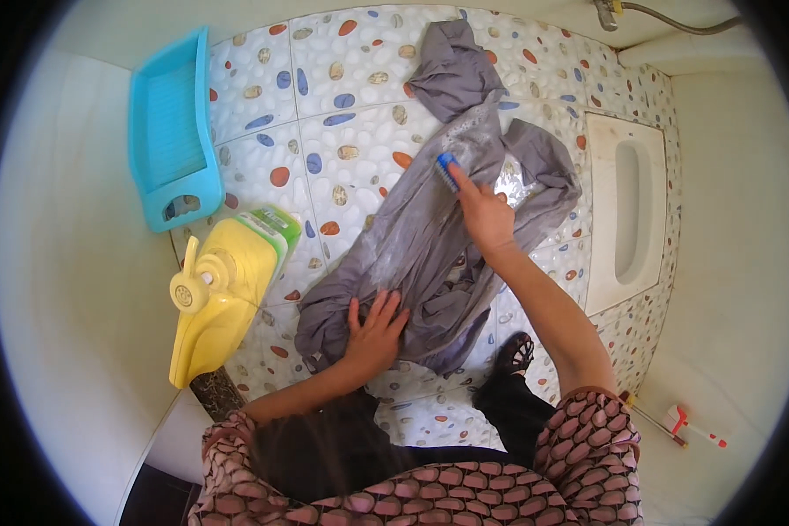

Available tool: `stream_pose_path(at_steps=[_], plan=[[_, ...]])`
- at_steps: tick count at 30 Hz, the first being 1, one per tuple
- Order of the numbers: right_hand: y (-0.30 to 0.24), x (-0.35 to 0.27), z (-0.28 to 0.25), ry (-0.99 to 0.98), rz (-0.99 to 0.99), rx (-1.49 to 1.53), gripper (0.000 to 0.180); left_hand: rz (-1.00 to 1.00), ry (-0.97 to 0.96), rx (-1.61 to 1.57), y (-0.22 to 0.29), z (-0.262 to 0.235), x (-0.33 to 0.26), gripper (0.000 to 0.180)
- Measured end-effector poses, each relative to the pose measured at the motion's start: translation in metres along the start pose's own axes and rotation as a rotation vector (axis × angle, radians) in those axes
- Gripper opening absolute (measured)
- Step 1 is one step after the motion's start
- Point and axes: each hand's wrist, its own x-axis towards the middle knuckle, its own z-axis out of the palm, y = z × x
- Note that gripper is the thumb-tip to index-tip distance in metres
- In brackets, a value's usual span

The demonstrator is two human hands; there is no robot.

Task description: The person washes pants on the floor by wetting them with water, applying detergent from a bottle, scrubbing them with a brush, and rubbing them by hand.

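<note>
Wet grey trousers (386,232) lie spread on the pebble-patterned tile floor, one leg reaching away toward the far wall and the other bent off to the right. Whitish suds show along the far leg. My right hand (486,215) grips a blue scrub brush (448,172), its bristles against the cloth of that leg. Flat on the near left end of the trousers, my left hand (376,335) rests with its fingers spread, pressing on the fabric.
A blue plastic washboard (174,131) leans by the left wall. Near it stands a yellow detergent jug (228,276) with a green label. To the right is a white squat toilet (627,210). A metal tap (607,13) sticks out at the top; a red-and-white brush (679,421) lies lower right.
</note>
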Motion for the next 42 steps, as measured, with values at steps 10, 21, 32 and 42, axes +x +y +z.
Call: stream_pose_path(at_steps=[10,21,32,42], plan=[[-0.031,-0.013,0.018,0.018,-0.301,0.008,0.05,-0.223,0.047,0.037,-0.019,-0.015,-0.027,0.062],[-0.01,-0.014,0.012,-0.012,-0.179,-0.003,0.046,-0.191,0.106,0.089,-0.011,-0.016,-0.036,0.052],[0.053,-0.029,-0.013,0.095,0.068,0.003,0.043,-0.138,0.117,0.068,-0.012,-0.009,-0.031,0.052],[0.061,-0.024,0.003,0.002,0.049,0.021,0.044,-0.163,0.125,0.115,-0.013,-0.007,-0.029,0.062]])
